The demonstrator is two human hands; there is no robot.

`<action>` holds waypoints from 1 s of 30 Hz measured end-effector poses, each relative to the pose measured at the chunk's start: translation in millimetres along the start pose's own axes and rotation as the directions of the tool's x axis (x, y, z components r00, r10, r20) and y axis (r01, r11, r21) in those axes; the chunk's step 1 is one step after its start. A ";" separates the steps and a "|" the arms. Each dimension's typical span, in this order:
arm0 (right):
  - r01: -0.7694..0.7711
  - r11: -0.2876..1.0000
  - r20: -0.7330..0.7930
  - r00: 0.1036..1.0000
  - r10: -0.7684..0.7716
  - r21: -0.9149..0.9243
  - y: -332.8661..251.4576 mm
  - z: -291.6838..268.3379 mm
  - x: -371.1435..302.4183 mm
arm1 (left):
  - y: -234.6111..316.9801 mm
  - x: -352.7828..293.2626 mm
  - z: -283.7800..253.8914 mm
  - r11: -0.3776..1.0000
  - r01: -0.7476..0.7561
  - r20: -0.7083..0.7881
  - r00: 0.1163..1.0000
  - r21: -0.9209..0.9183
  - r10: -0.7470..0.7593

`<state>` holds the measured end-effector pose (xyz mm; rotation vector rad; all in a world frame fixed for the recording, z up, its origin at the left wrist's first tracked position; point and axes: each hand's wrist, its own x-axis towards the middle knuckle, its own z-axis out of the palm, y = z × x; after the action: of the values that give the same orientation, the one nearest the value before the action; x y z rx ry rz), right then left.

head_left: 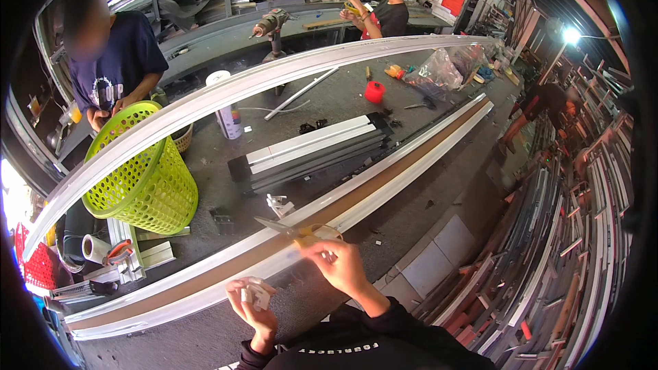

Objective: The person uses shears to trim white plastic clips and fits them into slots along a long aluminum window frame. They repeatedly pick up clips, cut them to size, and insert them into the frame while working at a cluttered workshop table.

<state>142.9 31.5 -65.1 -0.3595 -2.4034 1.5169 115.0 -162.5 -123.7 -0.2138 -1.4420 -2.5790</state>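
- Two bare hands at work over long white-and-brown aluminium channel (pixel 384 181) lying diagonally on grey workbench (pixel 411 219).
- right hand (pixel 340 266) closed on yellow-handled scissors (pixel 301 231), blades over the channel's near edge.
- left hand (pixel 252 299) closed around small white plastic fitting (pixel 255 292), just short of the channel.
- Step, judged: trimming at the channel; next calls for steady blade alignment.
- Green mesh basket (pixel 140 174) well apart.

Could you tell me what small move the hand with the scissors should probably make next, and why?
Probably lower the scissors a touch onto the long white profile. The right hand holds them by their yellow handles with the blades pointing left just over the profile's brown-lined face, while the left hand holds a small white fitting apart from the profile, so the scissors look closest to use.
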 end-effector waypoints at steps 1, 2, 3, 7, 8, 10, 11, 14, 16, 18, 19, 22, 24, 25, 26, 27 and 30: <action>0.064 0.996 -0.057 0.996 -0.068 -0.057 7.5 1.6 4.7 | 2.1 2.4 4.5 0.998 0.027 0.007 1.000 -0.060 -0.026; 0.120 0.991 -0.090 0.988 -0.125 -0.058 13.6 2.3 7.1 | 4.0 4.6 9.4 0.998 0.038 -0.010 0.999 -0.048 -0.039; 0.109 0.991 -0.119 0.986 -0.117 -0.074 18.2 3.5 8.4 | 6.2 7.1 13.7 0.997 0.045 -0.026 0.999 -0.056 -0.047; 0.138 0.959 -0.183 0.965 -0.186 -0.245 22.1 14.5 7.2 | 11.4 20.1 27.0 0.999 -0.050 -0.011 0.999 0.005 0.050; 0.166 0.928 -0.203 0.949 -0.242 -0.333 21.5 18.4 7.8 | 11.6 23.6 29.0 0.997 -0.068 -0.005 0.998 0.024 0.068; -0.001 0.867 -0.024 1.000 -0.013 -0.499 20.2 26.5 8.3 | 10.2 27.5 33.5 0.997 -0.074 -0.012 0.997 -0.002 0.074; -0.038 0.863 -0.001 0.999 0.043 -0.504 21.0 29.2 10.2 | 6.7 28.8 37.1 0.999 -0.049 -0.032 0.998 0.017 0.050; -0.027 0.815 0.122 0.985 0.119 -0.578 25.1 31.7 18.5 | -2.9 24.6 52.1 0.999 0.030 -0.074 0.997 -0.026 -0.032; -0.005 0.794 0.167 0.977 0.135 -0.607 25.1 27.9 23.0 | -4.4 22.3 66.2 0.998 0.055 -0.034 0.998 -0.018 -0.055; 0.055 0.776 0.255 0.957 0.138 -0.628 24.0 19.7 23.9 | -5.1 21.4 86.3 0.999 0.018 0.073 0.997 -0.040 -0.015; 0.084 0.764 0.285 0.949 0.135 -0.640 23.3 14.4 21.9 | -5.7 23.1 98.3 1.000 0.017 0.089 0.996 0.008 -0.017; 0.180 0.855 0.357 0.934 0.007 -0.486 28.8 -13.1 13.3 | 1.7 26.9 135.7 0.997 -0.056 0.291 0.956 0.050 0.039; 0.023 0.939 0.442 0.886 0.139 -0.342 42.6 -46.1 8.9 | 4.5 33.7 165.8 0.957 -0.290 0.571 0.784 -0.013 0.245; 0.091 0.954 0.453 0.890 0.050 -0.286 53.6 -68.9 6.0 | 2.4 32.1 184.2 0.926 -0.378 0.645 0.705 -0.012 0.296; 0.075 0.971 0.464 0.885 0.040 -0.227 66.2 -94.0 4.6 | 0.1 29.5 203.4 0.889 -0.455 0.719 0.603 -0.046 0.346; 0.030 0.983 0.492 0.868 0.064 -0.181 79.5 -121.4 2.4 | -3.4 25.0 223.8 0.882 -0.461 0.796 0.497 -0.096 0.346; -0.164 0.986 0.673 0.733 0.096 0.038 120.4 -207.9 -6.2 | -33.7 -17.3 301.4 0.902 -0.407 0.817 0.466 -0.143 0.339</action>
<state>230.8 253.8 -89.1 0.0748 -2.8528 2.1029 135.7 113.6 1.3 -1.7460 -1.4457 -2.0547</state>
